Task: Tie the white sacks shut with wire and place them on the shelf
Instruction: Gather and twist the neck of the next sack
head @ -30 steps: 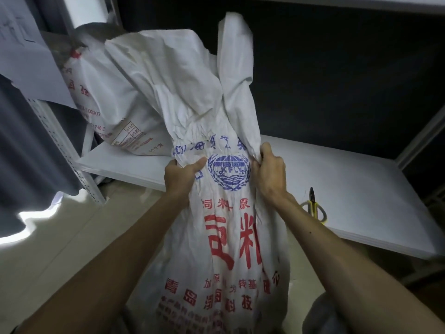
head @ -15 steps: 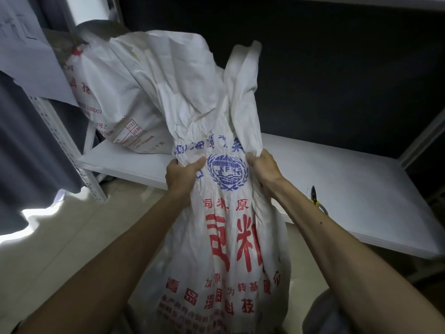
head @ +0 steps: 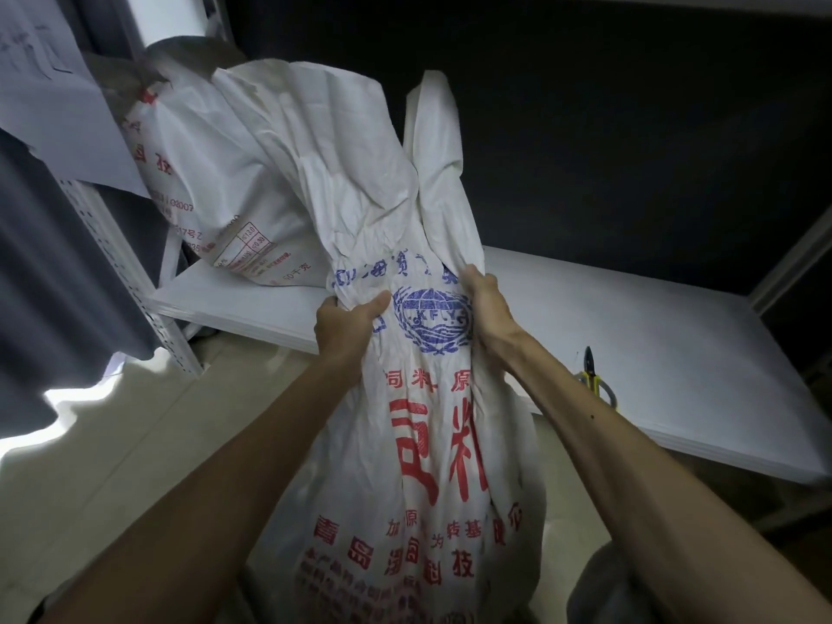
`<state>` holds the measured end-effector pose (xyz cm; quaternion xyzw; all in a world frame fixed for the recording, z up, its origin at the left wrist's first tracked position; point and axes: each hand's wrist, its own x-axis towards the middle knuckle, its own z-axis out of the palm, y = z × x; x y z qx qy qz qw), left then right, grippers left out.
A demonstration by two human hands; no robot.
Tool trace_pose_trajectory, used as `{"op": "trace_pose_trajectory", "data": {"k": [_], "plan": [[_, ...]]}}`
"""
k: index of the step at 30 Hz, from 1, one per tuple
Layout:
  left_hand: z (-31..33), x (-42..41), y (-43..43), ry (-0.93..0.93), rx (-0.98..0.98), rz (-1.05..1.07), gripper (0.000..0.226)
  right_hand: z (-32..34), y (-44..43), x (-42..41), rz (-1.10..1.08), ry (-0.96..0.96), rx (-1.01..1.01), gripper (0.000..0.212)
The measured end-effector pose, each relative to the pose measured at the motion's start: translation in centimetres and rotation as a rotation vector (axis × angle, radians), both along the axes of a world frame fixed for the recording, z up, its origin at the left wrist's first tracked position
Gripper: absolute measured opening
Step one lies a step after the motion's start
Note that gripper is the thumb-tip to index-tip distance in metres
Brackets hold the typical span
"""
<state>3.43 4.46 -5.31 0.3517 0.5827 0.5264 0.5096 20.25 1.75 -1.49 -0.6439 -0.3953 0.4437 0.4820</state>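
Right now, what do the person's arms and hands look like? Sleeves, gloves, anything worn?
Both arms are bare from the bottom of the frame to the fingers: no sleeves show. The left hand and right hand wear no gloves, and no watch, ring or band is visible on either wrist. The right forearm carries one small dark dot. Fingertips are partly hidden in cloth.

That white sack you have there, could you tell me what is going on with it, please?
A person grips the printed white sack by its neck with the left hand and the right hand, holding it in front of the white shelf. No wire tie shows. Another sack already sits on the shelf, and yellow-handled cutters lie there too.
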Motion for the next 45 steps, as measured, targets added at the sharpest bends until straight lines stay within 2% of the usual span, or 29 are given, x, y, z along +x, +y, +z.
{"op": "trace_pose_trajectory", "data": {"k": [1, 3, 6, 9, 13, 15, 18, 21, 23, 25, 28, 30, 34, 38, 41, 45], "plan": [[0.0, -0.1, 0.1, -0.002, -0.002, 0.008, 0.075, 0.1, 0.1, 0.2, -0.019, 0.126, 0.004, 0.058], [-0.1, -0.2, 0.2, -0.005, 0.0, 0.014, 0.075, 0.2, 0.0, 1.0, -0.062, 0.369, 0.012, 0.039], [-0.2, -0.2, 0.2, -0.005, -0.001, 0.015, 0.072, -0.1, -0.2, 2.2, -0.038, 0.612, 0.033, 0.029], [-0.2, -0.1, 0.2, -0.017, -0.002, 0.008, 0.07, 0.0, -0.4, 2.7, 0.018, 0.671, -0.004, 0.031], [-0.4, 0.0, 0.1, -0.004, -0.003, -0.007, 0.069, 0.1, -0.2, 3.6, 0.056, 0.573, -0.07, 0.029], [-0.4, 0.1, 0.0, 0.005, -0.003, -0.01, 0.072, 0.2, -0.2, 3.5, 0.088, 0.408, -0.056, 0.021], [-0.4, 0.4, -0.1, 0.022, -0.003, -0.021, 0.074, 0.1, -0.5, 2.7, 0.065, -0.037, 0.007, 0.018], [-0.1, 0.6, -0.3, 0.02, 0.0, -0.025, 0.081, -0.6, -0.5, 2.4, -0.049, -0.499, 0.108, 0.023], [0.1, 0.8, -0.3, 0.017, -0.002, -0.041, 0.086, -1.2, -0.7, 2.3, -0.105, -0.743, 0.16, 0.022], [0.2, 1.0, -0.3, 0.012, 0.0, -0.051, 0.087, -1.4, -1.0, 1.9, -0.115, -0.919, 0.2, 0.015], [0.3, 1.0, -0.4, -0.008, 0.005, -0.057, 0.083, -1.8, -1.1, 1.6, -0.103, -1.054, 0.245, 0.016], [0.3, 0.9, -0.4, -0.012, 0.005, -0.053, 0.081, -1.9, -0.9, 1.9, -0.086, -1.032, 0.288, 0.017], [0.2, 0.7, -0.4, -0.015, 0.002, -0.052, 0.075, -1.7, -0.8, 1.9, -0.019, -0.736, 0.296, 0.024], [0.0, 1.1, -0.5, -0.003, 0.006, -0.055, 0.07, -2.3, -0.8, 0.8, 0.088, -0.703, 0.243, 0.012], [0.1, 1.2, -0.5, -0.002, -0.006, -0.056, 0.067, -3.0, -0.2, 0.5, -0.012, -0.545, 0.222, 0.01], [0.0, 1.3, -0.4, -0.011, -0.004, -0.075, 0.064, -3.2, 0.5, 0.1, -0.101, -0.453, 0.195, 0.025]]}}
